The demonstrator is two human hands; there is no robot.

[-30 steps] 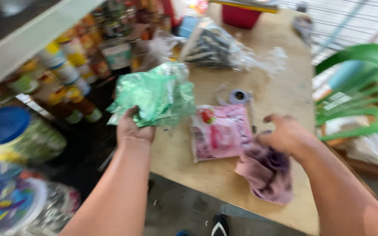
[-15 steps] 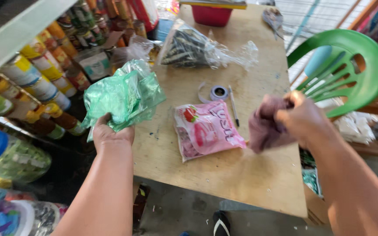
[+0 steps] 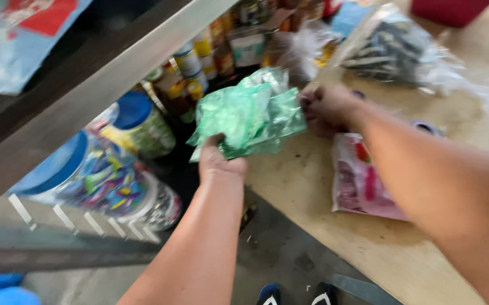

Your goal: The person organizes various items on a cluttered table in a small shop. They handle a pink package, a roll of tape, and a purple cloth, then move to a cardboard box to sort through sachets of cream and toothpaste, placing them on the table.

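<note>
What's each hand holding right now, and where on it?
Left hand grips the green plastic bag by its lower edge. Right hand is at the bag's right side; its hold cannot be told.

The green bag is thin, glossy, crinkled plastic; the pink packet is shiny plastic too. The table is bare, matt, stained wood.

Right hand blurred, fingers hidden behind green bag; grip unclear

A small shop is showing here: jars of wrapped sweets and bottled goods are crowding shelves beside a wooden desk.
</note>
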